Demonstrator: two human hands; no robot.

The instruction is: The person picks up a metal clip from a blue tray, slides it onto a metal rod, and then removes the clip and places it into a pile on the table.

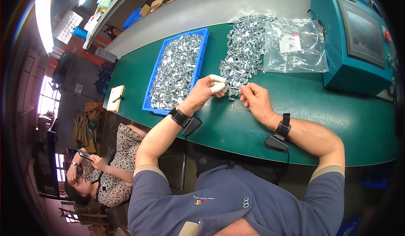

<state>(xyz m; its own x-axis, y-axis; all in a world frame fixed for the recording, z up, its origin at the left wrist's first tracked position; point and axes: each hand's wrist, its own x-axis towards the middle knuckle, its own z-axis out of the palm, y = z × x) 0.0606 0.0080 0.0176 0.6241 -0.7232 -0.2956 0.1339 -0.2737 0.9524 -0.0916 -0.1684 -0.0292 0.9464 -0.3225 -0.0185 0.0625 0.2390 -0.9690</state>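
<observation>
See green workbench [303, 113] spanning mid-view, front edge bowed by lens. At R end, note teal machine [358, 76] w/ touchscreen [363, 33] & red push-button [387, 35] beside screen. Off L, away from bench, see seated co-worker [110, 189] in patterned dress, one hand raised to head.

On bench, L of ctr: blue plastic tray [204, 46], set at angle, full of sm. shiny metal pcs [177, 67]. Just R of tray, loose heap [244, 46] of similar pcs, straight on benchtop. Btwn heap & machine, clear plastic bag [303, 58], lying flat, crinkled.

Nr tray's lower R side, find L hand [204, 92], white wraps on some fingertips, pinching one end of thin metal piece [233, 87]. Opposite, R hand [258, 103], bare-fingered, thumb & index pinched on other end. On each wrist, black strapped unit [192, 125] w/ cable.

At far L bench edge, notepad [114, 99]. In co-worker's other hand, phone [84, 154].

Smallest: said thin piece, held btwn both hands over bench, at heap's near end. Can't tell exact shape, too sm.
</observation>
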